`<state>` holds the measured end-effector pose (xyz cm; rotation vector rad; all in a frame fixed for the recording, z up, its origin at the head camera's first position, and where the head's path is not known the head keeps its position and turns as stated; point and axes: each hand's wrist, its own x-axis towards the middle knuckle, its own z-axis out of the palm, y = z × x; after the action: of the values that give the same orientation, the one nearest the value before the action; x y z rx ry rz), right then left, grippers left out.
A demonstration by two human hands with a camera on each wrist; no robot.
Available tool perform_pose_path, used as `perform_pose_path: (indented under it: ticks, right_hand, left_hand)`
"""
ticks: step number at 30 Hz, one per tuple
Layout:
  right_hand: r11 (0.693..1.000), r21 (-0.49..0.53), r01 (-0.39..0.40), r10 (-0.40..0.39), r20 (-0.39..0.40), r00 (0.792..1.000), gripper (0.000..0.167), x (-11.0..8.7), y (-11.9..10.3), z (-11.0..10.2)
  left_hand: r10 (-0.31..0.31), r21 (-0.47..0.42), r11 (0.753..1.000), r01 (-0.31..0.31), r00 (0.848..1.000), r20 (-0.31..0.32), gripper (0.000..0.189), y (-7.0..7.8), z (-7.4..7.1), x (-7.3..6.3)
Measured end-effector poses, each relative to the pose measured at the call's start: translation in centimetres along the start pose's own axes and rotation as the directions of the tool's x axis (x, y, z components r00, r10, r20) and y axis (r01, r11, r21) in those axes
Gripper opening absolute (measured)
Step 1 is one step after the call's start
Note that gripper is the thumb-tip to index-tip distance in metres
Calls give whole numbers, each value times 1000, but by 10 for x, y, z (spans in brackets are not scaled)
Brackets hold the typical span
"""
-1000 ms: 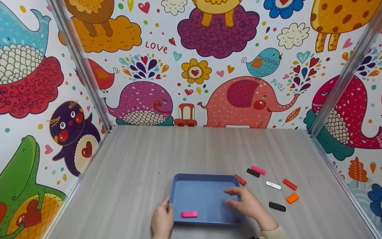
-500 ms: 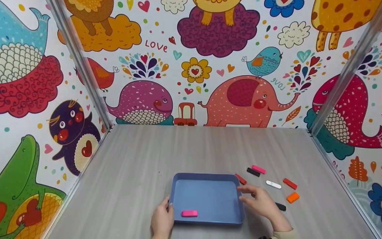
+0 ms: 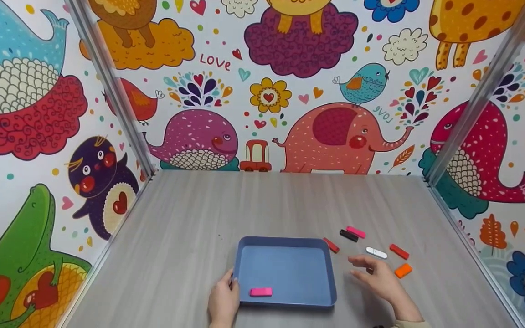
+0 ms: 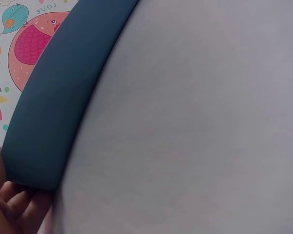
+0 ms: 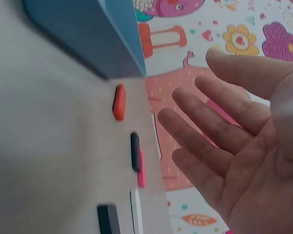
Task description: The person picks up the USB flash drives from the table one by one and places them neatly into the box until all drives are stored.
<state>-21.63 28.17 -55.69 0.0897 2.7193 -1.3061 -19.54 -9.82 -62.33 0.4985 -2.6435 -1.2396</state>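
My left hand [image 3: 223, 298] grips the left side of a shallow blue tray [image 3: 290, 273], thumb at the rim. In the left wrist view its fingers [image 4: 31, 209] curl under the tray's corner. A pink USB stick [image 3: 260, 292] lies inside, near the front left. To the right of the tray my right hand [image 3: 378, 278] hovers with relaxed, spread fingers, holding nothing. It hides a black USB stick [image 5: 108, 219] in the head view. Nearest around it lie a white USB stick [image 3: 376, 252] and an orange one [image 3: 403, 270].
Farther back on the wood-grain table [image 3: 189, 218] are a black stick [image 3: 349, 235] and a pink stick [image 3: 356, 232] side by side. One red stick [image 3: 331, 245] lies close to the tray's right back corner, another red stick [image 3: 399, 251] farther right. Cartoon-printed walls [image 3: 267, 59] enclose the table.
My right hand has moved right, from above the tray to over the table beside it, covering the front black USB stick. My left hand and the tray have stayed put.
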Motion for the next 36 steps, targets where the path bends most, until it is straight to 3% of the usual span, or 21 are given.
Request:
perform_pose_path:
  ticks: [12, 21, 29, 36]
  right_hand:
    - [996, 25, -83, 84, -44, 995, 36, -1, 30, -20]
    - [991, 54, -125, 129, -72, 989, 37, 1, 51, -28]
    - [984, 104, -141, 155, -134, 979, 34, 4, 73, -30]
    - [981, 140, -133, 155, -157, 975, 36, 5, 85, -24]
  left_hand:
    - [-9, 5, 1000, 8, 1000, 3, 37, 0, 0, 1]
    - [-45, 22, 999, 44, 998, 44, 38, 1, -1, 1]
    - [-48, 11, 999, 48, 998, 33, 38, 1, 1, 2]
    - [-16, 11, 1000, 15, 1000, 24, 39, 0, 1, 1]
